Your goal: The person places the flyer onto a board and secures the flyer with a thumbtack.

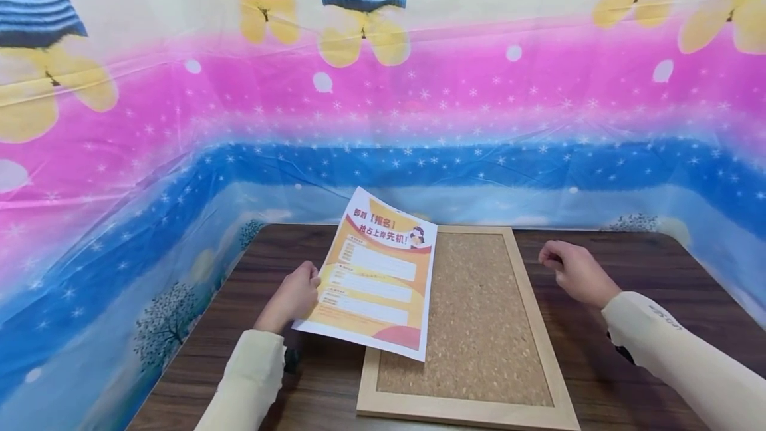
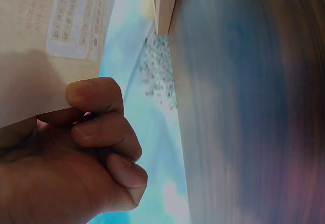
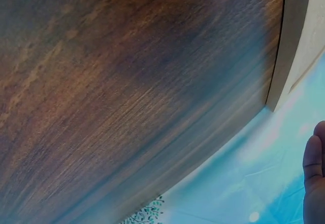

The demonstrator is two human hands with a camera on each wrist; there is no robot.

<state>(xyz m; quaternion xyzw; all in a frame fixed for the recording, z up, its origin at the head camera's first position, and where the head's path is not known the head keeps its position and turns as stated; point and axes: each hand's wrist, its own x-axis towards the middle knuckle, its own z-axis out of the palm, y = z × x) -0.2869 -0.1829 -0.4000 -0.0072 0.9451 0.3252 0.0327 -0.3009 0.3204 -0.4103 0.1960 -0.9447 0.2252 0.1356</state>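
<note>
My left hand [image 1: 297,292] pinches the left edge of a printed paper sheet [image 1: 380,255], orange and yellow with white boxes and Chinese text. In the left wrist view the sheet's back [image 2: 30,76] shows, with the fingers [image 2: 104,94] curled at its edge. The sheet is tilted and covers the left part of a cork board [image 1: 479,311] with a pale wooden frame. To the right of the board, my right hand [image 1: 577,273] hovers above the table with fingers loosely bent. Nothing is visible in it; only some fingers [image 3: 313,158] show at the right wrist view's edge.
The board lies on a dark brown wood-grain table [image 1: 646,258], its frame [image 1: 467,409] reaching from the back edge toward the front. A patterned cloth [image 1: 419,98] with bears, snowflakes and pink and blue bands hangs behind and around the table.
</note>
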